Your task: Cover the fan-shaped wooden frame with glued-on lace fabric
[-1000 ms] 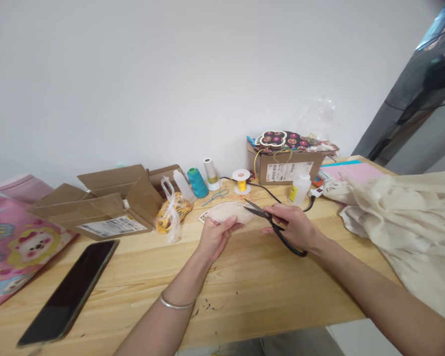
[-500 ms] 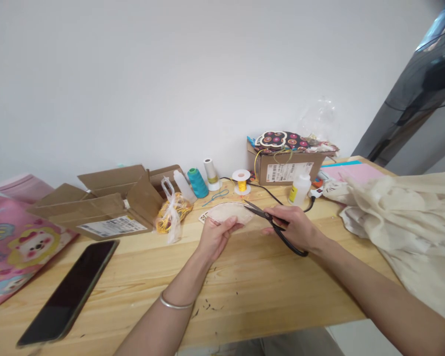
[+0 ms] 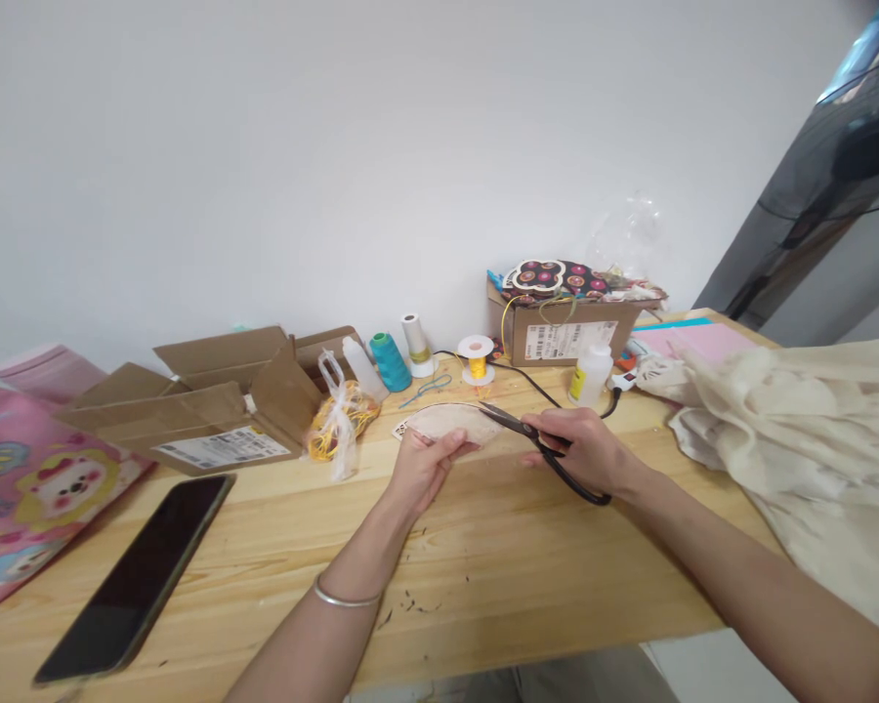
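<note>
Here, pale curved piece [image 3: 454,417] firmly in left hand [image 3: 423,469], pointed black scissors [image 3: 511,421] in right hand [image 3: 586,447]

From the person's head, the wooden table [image 3: 527,566] is viewed forward and downward at close range; the left hand [image 3: 426,464] and right hand [image 3: 582,447] are framed centrally, the wall [image 3: 300,166] beyond.

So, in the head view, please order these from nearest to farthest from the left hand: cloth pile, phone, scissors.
1. Scissors, held in the right hand.
2. Phone, on the left side.
3. Cloth pile, on the far right side.
</note>
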Demonstrator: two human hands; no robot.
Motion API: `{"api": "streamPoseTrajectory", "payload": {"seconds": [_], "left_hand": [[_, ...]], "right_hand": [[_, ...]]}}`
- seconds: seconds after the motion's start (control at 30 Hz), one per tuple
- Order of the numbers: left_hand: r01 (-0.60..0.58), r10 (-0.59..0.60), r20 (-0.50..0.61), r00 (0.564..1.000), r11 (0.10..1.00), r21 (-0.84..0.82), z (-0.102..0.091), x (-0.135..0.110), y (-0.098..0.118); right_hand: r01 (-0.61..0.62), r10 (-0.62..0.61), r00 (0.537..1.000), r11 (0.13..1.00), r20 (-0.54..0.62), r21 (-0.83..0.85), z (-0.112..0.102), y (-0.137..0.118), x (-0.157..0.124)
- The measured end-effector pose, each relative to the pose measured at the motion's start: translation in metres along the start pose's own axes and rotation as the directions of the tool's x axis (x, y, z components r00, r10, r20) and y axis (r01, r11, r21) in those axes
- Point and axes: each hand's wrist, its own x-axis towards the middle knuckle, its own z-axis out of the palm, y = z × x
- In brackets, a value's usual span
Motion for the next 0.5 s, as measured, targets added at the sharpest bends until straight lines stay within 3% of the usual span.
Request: {"api": "streamPoseTrajectory", "payload": {"seconds": [0.17,0.37,0.5], "left_hand": [[-0.001,0.0,-0.005,1.0,1.0,-0.002,-0.0007,0.0004,0.0001],[-0.004,0.003,-0.037,0.999,0.999,-0.039,-0.0011,0.0013,0.0045],[-0.006,0.004,-0.032,0.999,0.999,-0.043,-0.0015,0.0017,0.0051]], "right_hand": [[0.007,-0.007,1.0,1.0,-0.017,0.028,0.0002,0.0006,0.0014],[-0.236,0.235,0.972,0.949,0.031,0.208,-0.0049,-0.0028,0.0072],[-0.222,0.212,0.974,0.96,0.076,0.17,-0.0075,-0.0048,0.0079]]}}
